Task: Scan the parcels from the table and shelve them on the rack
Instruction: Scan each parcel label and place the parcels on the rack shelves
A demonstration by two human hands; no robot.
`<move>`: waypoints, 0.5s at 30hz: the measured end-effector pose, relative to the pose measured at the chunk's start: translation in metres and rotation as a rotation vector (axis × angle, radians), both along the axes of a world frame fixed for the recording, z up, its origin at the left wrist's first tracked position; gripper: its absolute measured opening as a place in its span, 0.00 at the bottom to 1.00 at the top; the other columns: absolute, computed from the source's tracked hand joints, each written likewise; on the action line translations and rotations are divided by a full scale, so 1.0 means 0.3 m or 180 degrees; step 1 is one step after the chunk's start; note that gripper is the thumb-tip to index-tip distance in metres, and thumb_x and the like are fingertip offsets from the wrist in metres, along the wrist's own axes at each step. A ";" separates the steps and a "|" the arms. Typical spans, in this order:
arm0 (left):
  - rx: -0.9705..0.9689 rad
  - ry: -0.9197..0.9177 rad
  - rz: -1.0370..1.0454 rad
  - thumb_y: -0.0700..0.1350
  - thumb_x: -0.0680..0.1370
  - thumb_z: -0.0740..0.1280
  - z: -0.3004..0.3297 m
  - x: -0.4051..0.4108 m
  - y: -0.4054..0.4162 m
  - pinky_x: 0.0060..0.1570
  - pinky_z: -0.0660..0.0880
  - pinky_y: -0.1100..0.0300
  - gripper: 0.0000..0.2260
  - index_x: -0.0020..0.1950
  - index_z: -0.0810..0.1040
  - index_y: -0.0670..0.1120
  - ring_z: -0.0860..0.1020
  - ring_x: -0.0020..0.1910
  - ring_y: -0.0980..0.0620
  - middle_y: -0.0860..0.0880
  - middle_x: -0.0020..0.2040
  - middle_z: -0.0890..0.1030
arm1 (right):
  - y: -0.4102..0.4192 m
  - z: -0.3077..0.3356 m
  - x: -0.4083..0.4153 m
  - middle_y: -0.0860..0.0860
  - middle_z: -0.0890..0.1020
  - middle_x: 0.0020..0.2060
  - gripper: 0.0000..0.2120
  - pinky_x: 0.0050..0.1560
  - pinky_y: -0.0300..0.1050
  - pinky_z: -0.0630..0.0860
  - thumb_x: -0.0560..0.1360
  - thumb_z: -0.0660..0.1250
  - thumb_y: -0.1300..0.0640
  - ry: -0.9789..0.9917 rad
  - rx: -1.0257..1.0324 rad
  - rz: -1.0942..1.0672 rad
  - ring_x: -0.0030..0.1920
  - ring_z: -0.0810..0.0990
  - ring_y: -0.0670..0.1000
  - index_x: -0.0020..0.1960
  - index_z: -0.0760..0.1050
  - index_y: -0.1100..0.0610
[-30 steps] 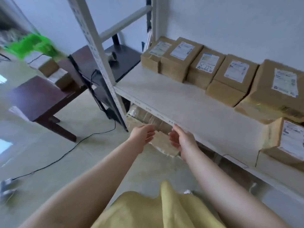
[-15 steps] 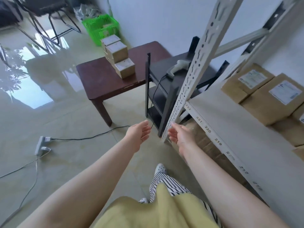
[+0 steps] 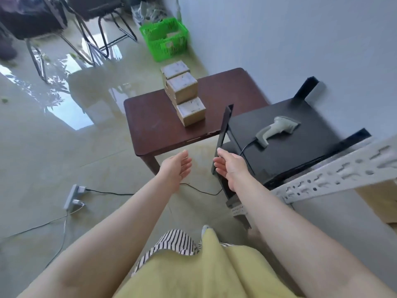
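Three cardboard parcels [image 3: 182, 91] stand in a stepped row on a dark brown wooden table [image 3: 154, 127] ahead of me. A grey handheld scanner [image 3: 277, 129] with a cable lies on a black stand [image 3: 290, 151] to the table's right. My left hand [image 3: 177, 166] and my right hand [image 3: 229, 166] are stretched forward, palms facing each other, fingers relaxed and holding nothing. They hover short of the table's near edge. The white rack's perforated upright [image 3: 335, 175] crosses the right side.
A green plastic basket [image 3: 165, 41] with items sits on the floor against the wall behind the table. Black chairs [image 3: 71, 22] stand at the far left. A power strip [image 3: 72, 196] and cables lie on the glossy floor to my left.
My view has swung left from the rack's shelf of parcels toward the table and scanner. Both empty hands have moved away from the shelf edge and now reach toward the table.
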State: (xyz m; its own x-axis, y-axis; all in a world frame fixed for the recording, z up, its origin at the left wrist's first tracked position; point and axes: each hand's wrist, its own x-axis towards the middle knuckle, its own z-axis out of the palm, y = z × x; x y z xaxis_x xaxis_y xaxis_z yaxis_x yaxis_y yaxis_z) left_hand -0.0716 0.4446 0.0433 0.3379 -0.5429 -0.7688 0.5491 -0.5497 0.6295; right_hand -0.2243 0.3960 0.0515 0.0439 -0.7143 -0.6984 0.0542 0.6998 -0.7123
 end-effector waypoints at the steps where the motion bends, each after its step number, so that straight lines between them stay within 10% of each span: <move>1: 0.0019 0.0012 -0.0010 0.49 0.81 0.69 -0.002 0.019 -0.040 0.39 0.75 0.63 0.07 0.48 0.79 0.46 0.79 0.39 0.55 0.50 0.43 0.81 | -0.045 0.004 0.025 0.51 0.80 0.37 0.08 0.41 0.39 0.76 0.79 0.69 0.53 0.0015 0.0003 0.0024 0.36 0.78 0.47 0.47 0.76 0.57; 15: 0.0286 0.0043 -0.0537 0.51 0.80 0.71 -0.099 0.380 -0.639 0.42 0.78 0.61 0.13 0.57 0.78 0.43 0.81 0.45 0.53 0.47 0.49 0.82 | -0.586 -0.056 0.363 0.51 0.80 0.42 0.07 0.47 0.40 0.78 0.79 0.69 0.52 0.0179 0.0238 -0.0405 0.41 0.78 0.48 0.50 0.76 0.56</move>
State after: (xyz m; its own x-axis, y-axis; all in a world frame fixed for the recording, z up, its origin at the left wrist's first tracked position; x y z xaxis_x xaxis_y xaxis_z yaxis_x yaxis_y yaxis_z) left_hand 0.0423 0.2529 0.0138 0.2372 -0.5199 -0.8206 0.4525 -0.6884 0.5669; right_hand -0.1152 0.2202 0.0346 -0.0844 -0.6576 -0.7486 0.1073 0.7409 -0.6630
